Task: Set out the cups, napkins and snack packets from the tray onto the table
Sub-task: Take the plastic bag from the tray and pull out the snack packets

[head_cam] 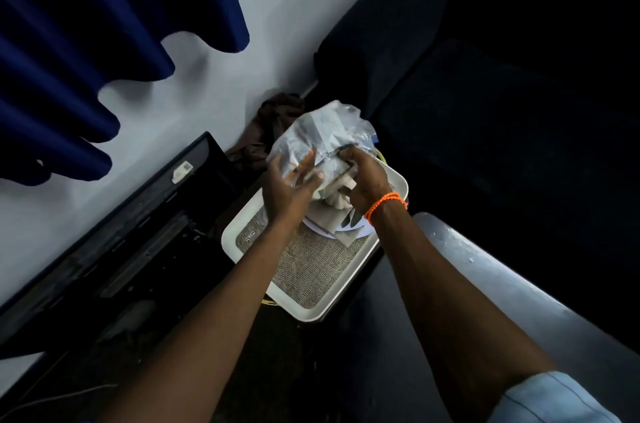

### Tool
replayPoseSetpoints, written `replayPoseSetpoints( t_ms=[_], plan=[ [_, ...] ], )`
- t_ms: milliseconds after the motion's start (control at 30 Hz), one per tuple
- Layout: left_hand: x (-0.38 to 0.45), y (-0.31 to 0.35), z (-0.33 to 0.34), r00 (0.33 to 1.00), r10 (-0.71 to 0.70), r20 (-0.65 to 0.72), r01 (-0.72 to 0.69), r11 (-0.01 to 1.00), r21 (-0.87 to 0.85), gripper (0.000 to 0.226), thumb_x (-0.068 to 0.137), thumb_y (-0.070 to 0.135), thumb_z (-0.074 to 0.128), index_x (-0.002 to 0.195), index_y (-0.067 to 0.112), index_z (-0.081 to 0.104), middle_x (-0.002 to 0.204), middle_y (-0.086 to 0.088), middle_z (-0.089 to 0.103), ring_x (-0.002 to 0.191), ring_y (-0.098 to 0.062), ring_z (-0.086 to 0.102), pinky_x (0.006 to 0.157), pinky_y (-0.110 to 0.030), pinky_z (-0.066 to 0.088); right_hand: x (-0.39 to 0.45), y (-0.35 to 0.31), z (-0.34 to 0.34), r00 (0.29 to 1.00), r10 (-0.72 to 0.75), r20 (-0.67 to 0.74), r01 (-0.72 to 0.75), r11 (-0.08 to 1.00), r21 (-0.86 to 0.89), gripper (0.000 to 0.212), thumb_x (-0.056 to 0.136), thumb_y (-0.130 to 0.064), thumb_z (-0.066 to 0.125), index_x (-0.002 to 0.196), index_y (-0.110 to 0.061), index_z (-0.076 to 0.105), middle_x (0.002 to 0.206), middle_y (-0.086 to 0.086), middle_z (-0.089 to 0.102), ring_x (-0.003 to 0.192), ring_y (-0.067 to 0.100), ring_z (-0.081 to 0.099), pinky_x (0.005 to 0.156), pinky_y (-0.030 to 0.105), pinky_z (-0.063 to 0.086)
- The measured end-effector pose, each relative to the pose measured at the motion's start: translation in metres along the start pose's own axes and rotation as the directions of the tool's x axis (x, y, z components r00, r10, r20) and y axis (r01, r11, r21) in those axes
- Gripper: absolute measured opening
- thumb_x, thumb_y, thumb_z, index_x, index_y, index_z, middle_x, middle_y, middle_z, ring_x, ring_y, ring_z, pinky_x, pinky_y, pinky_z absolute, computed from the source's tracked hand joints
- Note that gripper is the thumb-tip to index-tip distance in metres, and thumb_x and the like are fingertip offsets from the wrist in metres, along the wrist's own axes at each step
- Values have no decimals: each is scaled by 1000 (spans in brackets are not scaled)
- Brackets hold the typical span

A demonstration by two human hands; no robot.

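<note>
A blue curtain (86, 51) hung across the upper left against a pale wall (194, 100); a dark upholstered seat (485, 117) filled the right side, most of it lost in shadow; a black flat panel (114, 242) with a small white label leaned along the foot of the wall; a pale grey curved surface (491, 287) ran along the lower right, just beside the right forearm; between these sat a white tray (239, 225) with rounded corners and a woven mat (311, 270) lining its floor; a crumpled brown cloth (270, 124) lay beyond the tray, near the wall; over the tray's far end both hands met on a clear plastic bag (329, 131), wrinkled and holding what may have been packets, though the contents were too blurred to name; under the bag, on the tray, lay pale folded napkins (332, 211) and the edge of something white and round; the left hand (287, 187) was spread half open, fingers pressed against the bag's near side; the right hand (367, 180) was curled, fingertips pinching the bag near its middle; an orange bead bracelet (384, 206) circled the right wrist.
</note>
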State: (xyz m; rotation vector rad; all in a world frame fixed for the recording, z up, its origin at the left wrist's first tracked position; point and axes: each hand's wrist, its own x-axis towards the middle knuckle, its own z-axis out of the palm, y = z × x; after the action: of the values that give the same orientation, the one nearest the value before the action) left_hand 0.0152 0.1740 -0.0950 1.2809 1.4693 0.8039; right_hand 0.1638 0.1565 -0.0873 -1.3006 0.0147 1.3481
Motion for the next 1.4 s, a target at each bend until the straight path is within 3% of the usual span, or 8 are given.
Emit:
replayPoseSetpoints(
  t_ms=[167, 333, 500, 667, 867, 1100, 1267, 1400],
  plan=[
    [-22, 27, 23, 948, 277, 154, -309, 915, 260, 125, 60, 54, 94, 160, 22, 28, 154, -10, 44, 142, -24, 43, 111, -45, 46, -31, -30, -6, 987, -145, 72, 140, 988, 66, 24, 80, -10, 58, 103, -4, 64, 101, 21, 61, 98, 36, 59, 95, 56, 52],
    [-33, 53, 41, 921, 345, 178, -382, 889, 252, 94, 70, 72, 77, 150, 37, 44, 125, 14, 63, 114, -4, 58, 86, -19, 44, -70, -57, -51, 942, -295, 158, 325, 920, -221, 45, 85, -50, 65, 108, -12, 71, 100, 6, 77, 103, 25, 70, 91, 44, 51],
    [-62, 66, 76, 889, 116, 443, -101, 993, -57, 48, 78, 73, 67, 69, 26, 70, 59, 9, 65, 57, -15, 63, 54, -25, 48, -108, -58, -116, 920, -390, 22, 387, 901, -198, 44, 89, -44, 71, 110, -8, 56, 96, 13, 65, 88, 30, 63, 78, 44, 48],
    [-104, 47, 112, 753, -182, 633, 218, 976, 22, 52, 87, 68, 63, 93, 18, 76, 78, 0, 76, 67, -18, 71, 52, -26, 53, -142, -42, -182, 883, -448, -139, 373, 850, -373, 44, 79, -8, 81, 116, -10, 57, 95, 14, 61, 86, 23, 64, 64, 29, 54],
    [-162, 4, 141, 568, -398, 721, 398, 899, 183, 63, 91, 69, 57, 116, 13, 71, 110, -11, 79, 90, -25, 77, 66, -36, 62, -173, -16, -240, 827, -456, -328, 291, 848, -444, 25, 88, 2, 59, 88, -18, 73, 85, 10, 75, 77, 21, 68, 69, 46, 61],
    [-204, -5, 153, 920, -99, 378, -90, 888, 451, 73, 94, 68, 47, 143, 15, 54, 144, -16, 55, 130, -36, 55, 108, -51, 47, -197, 5, -251, 881, -284, -378, 219, 954, -206, 20, 86, 7, 51, 89, -2, 68, 81, 17, 59, 67, 23, 54, 65, 36, 49],
    [-226, 22, 150, 729, -120, 674, -46, 973, 224, 63, 71, 91, 54, 109, 43, 67, 104, 15, 74, 94, -5, 71, 78, -28, 60, -215, 15, -251, 934, -252, -253, 236, 967, -92, 19, 92, 4, 56, 90, -7, 71, 78, 8, 71, 70, 20, 66, 64, 30, 59],
    [-231, 22, 154, 731, -145, 667, 5, 978, 207, 29, 84, 52, 74, 92, 25, 76, 86, -2, 79, 75, -15, 75, 64, -28, 58, -227, 20, -256, 939, -296, -177, 272, 951, -148, 18, 89, 7, 60, 102, 0, 71, 83, 7, 75, 77, 24, 72, 66, 32, 61]
  ],
)
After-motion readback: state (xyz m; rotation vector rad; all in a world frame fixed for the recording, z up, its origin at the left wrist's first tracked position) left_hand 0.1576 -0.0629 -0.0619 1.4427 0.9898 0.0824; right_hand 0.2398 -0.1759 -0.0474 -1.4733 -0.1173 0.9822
